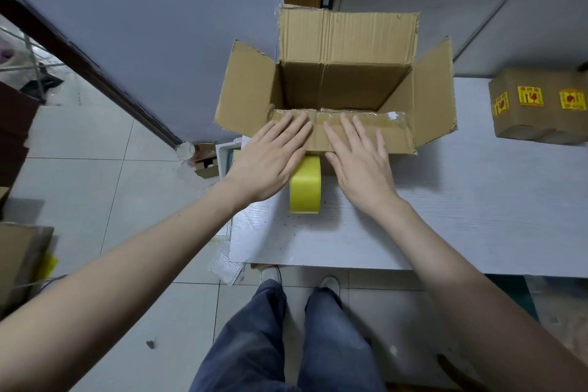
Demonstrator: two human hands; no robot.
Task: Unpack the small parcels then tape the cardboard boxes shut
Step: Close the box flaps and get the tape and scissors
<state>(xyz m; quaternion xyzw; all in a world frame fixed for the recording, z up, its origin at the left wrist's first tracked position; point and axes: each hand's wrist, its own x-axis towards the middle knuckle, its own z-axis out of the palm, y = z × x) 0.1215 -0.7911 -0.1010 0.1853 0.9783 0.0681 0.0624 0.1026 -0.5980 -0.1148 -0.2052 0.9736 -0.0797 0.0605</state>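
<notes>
An open brown cardboard box (pixel 346 83) stands on the white table (pixel 477 200) with its far and side flaps standing up. Its near flap (pixel 366 130), with old clear tape on it, leans inward. My left hand (pixel 270 159) and my right hand (pixel 359 159) lie flat on that near flap, fingers straight and spread. A roll of yellow tape (pixel 305 188) stands on edge on the table between my two hands, just in front of the box. The inside of the box looks empty as far as I can see.
A smaller brown box (pixel 541 108) with yellow and red stickers sits at the table's right end. Grey panels rise behind and left of the box. On the tiled floor left of the table lie a paper cup (pixel 185 150), small cartons and plastic wrap.
</notes>
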